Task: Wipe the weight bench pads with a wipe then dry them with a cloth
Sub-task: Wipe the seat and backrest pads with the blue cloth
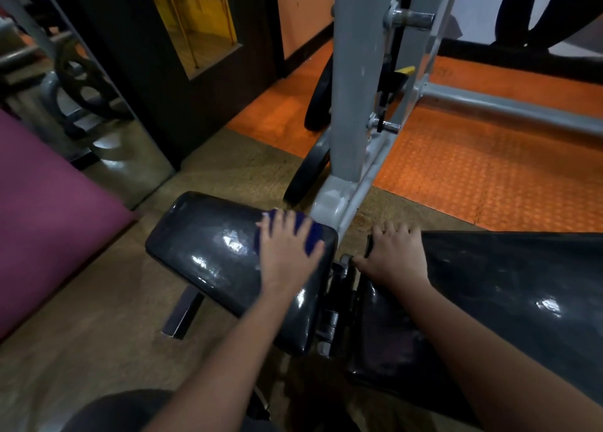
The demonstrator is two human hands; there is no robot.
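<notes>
The black seat pad (208,252) of the weight bench lies at centre, glossy with wet streaks. My left hand (287,245) presses flat on a blue cloth (313,239) at the pad's far right corner, fingers spread over it. To the right is the long black back pad (522,285). My right hand (394,255) rests on its near-left end, fingers curled over the edge. A dark gap with the bench's hinge bracket (339,301) separates the two pads.
A grey steel rack upright (352,89) stands just beyond the seat pad, with black weight plates (306,170) leaning at its base. Orange studded floor mats (473,170) lie to the right. A purple mat (49,219) and a mirror (81,105) are at left.
</notes>
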